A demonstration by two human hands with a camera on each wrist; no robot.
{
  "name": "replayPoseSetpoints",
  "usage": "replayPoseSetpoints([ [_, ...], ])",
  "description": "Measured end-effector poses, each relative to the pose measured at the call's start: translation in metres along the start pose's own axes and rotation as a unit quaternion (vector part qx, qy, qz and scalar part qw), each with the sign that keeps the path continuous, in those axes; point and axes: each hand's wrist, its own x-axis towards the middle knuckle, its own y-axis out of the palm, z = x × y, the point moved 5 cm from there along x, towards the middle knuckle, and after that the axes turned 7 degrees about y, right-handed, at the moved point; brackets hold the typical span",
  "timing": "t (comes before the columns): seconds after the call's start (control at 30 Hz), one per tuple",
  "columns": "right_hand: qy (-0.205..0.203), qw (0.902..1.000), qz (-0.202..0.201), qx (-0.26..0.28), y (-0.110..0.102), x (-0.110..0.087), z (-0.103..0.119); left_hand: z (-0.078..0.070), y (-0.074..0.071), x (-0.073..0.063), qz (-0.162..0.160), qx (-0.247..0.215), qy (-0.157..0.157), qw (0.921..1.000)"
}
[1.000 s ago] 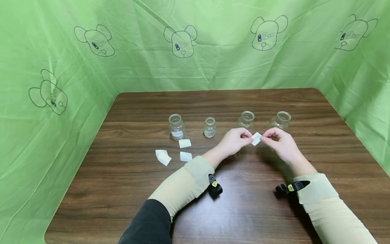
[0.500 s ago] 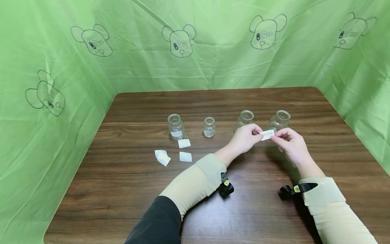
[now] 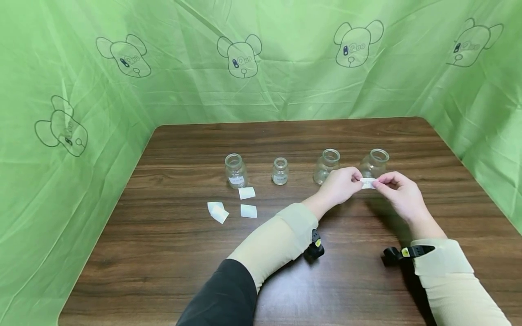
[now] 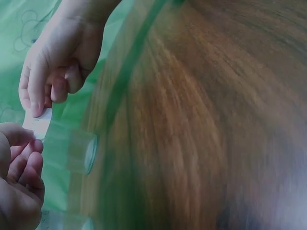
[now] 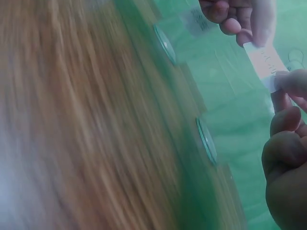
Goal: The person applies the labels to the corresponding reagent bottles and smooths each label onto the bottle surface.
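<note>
My left hand (image 3: pixel 339 184) pinches one end of a small white label (image 3: pixel 369 183) with handwriting on it, and my right hand (image 3: pixel 401 194) pinches the other end. The label is held up just in front of the rightmost glass jar (image 3: pixel 373 165). Writing shows on the label's face (image 5: pixel 263 64) in the right wrist view. To the left of that jar stands another clear jar (image 3: pixel 324 170), partly behind my left hand. In the left wrist view the label (image 4: pixel 38 123) spans the gap between the fingertips of both hands.
Farther left stand a small labelled jar (image 3: pixel 280 172) and a larger labelled jar (image 3: pixel 235 171). Several white paper pieces (image 3: pixel 248 211) lie in front of them on the wooden table (image 3: pixel 163 253). A green curtain (image 3: pixel 285 90) surrounds the table's far edge and sides.
Both hands have moved right with the label, from in front of the third jar to the rightmost one. The label has turned from a slanted position to nearly level.
</note>
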Motion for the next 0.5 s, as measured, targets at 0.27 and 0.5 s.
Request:
replayPoseSetpoints([
  [0.27, 0.011, 0.9993, -0.017, -0.032, -0.011, 0.007, -0.035, -0.006, 0.026, 0.006, -0.038, 0.007, -0.008, 0.9992],
  [0.5, 0.01, 0.9965, -0.021, -0.081, -0.016, 0.008, -0.045, -0.002, 0.034, 0.012, -0.07, 0.064, 0.023, 0.9952],
])
